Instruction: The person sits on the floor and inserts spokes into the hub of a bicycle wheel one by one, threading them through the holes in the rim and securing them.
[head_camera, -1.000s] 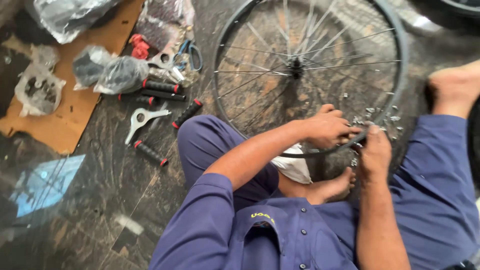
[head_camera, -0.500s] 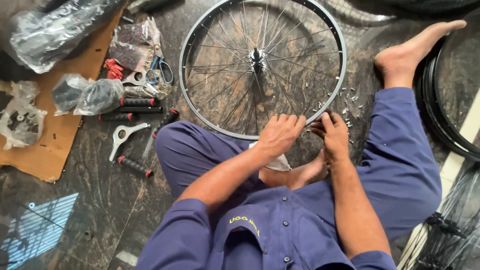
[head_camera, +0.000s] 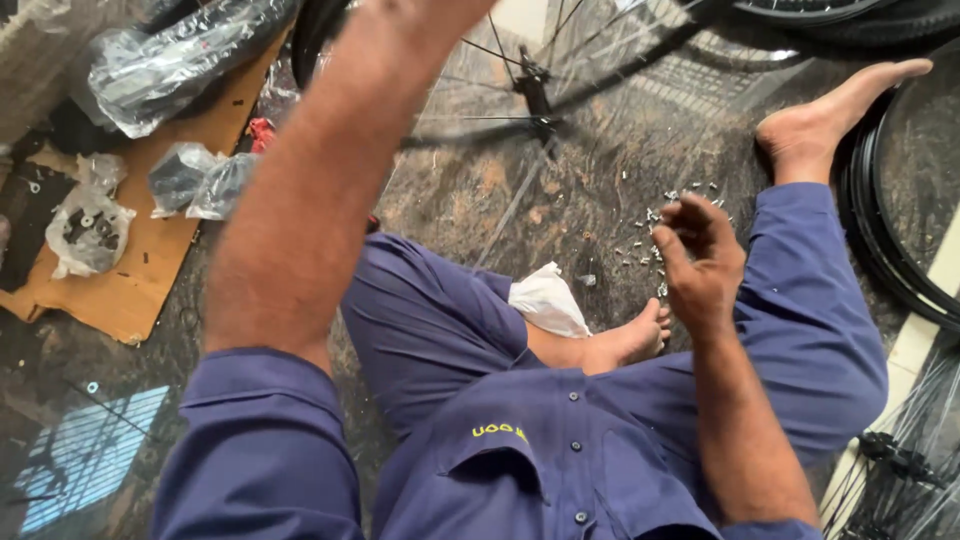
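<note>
The left arm (head_camera: 330, 180) has lifted the wheel (head_camera: 530, 80), its hand out of view, while the right hand (head_camera: 700, 260), half-curled and holding nothing visible, has moved over the nipples (head_camera: 650, 250) on the floor

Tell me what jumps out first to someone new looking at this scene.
A bare left forearm sweeps up through the middle toward a spoked bicycle wheel at the top. At right, the right hand hovers over small metal bits scattered on the dark floor.

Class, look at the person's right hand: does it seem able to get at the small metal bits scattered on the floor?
Probably yes. The right hand hovers just over the small metal bits on the floor, with nothing between them.
</note>
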